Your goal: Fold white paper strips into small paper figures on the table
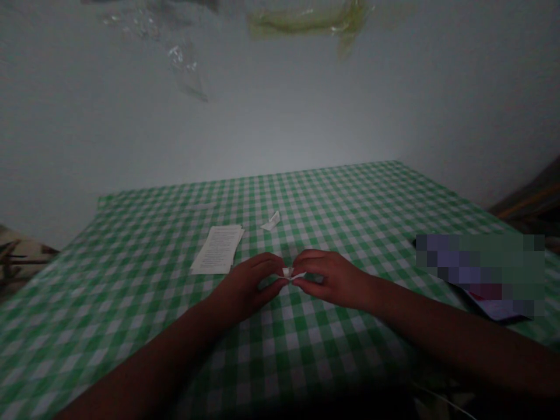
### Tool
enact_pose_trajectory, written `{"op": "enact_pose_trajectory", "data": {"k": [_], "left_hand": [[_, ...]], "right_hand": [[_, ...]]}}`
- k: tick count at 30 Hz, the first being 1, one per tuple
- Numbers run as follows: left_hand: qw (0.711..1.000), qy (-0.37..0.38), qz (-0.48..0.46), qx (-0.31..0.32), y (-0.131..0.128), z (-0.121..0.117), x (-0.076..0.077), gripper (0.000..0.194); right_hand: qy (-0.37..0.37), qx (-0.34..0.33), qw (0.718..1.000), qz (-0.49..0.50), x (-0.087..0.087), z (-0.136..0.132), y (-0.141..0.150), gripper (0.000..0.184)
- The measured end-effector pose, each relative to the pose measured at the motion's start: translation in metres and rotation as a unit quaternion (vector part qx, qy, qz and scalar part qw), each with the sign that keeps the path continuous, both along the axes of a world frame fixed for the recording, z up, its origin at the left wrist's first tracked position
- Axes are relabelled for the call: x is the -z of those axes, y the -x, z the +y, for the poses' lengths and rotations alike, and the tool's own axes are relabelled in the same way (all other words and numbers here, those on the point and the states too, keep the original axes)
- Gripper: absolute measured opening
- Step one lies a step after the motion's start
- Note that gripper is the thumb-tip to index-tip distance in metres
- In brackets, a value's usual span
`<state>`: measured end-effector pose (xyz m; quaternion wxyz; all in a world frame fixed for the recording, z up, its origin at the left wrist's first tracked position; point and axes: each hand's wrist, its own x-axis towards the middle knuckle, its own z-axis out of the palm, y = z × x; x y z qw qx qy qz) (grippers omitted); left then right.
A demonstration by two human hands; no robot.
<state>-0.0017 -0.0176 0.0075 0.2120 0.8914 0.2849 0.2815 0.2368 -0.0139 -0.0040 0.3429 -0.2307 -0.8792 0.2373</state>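
From where I stand, both hands are at a small piece of white paper (287,272), low over the cloth at the centre of my clock. The left hand (249,284) and right hand (339,279) each pinch an end between thumb and fingers, seemingly in the middle of shaping it. Something so thin asks for a light, even pinch, I'd judge. Toward eleven lies a creased, angular paper scrap (272,221); at ten, flat printed sheets (216,249), edges slightly fanned. A dark-edged device (492,306) lies flat at three. The green-and-white checked cloth (332,204) looks smooth; the pale wall (280,116) carries glossy, wrinkled tape (306,23).
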Motion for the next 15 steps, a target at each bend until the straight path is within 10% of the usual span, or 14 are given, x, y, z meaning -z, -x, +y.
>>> {"op": "enact_pose_trajectory", "data": {"k": [15], "left_hand": [[0.979,0.147,-0.087,-0.107,-0.0077,-0.0031,0.0080,0.011]], "right_hand": [[0.200,0.117,0.968,0.093,0.0094,-0.0055,0.0087,0.012]]}}
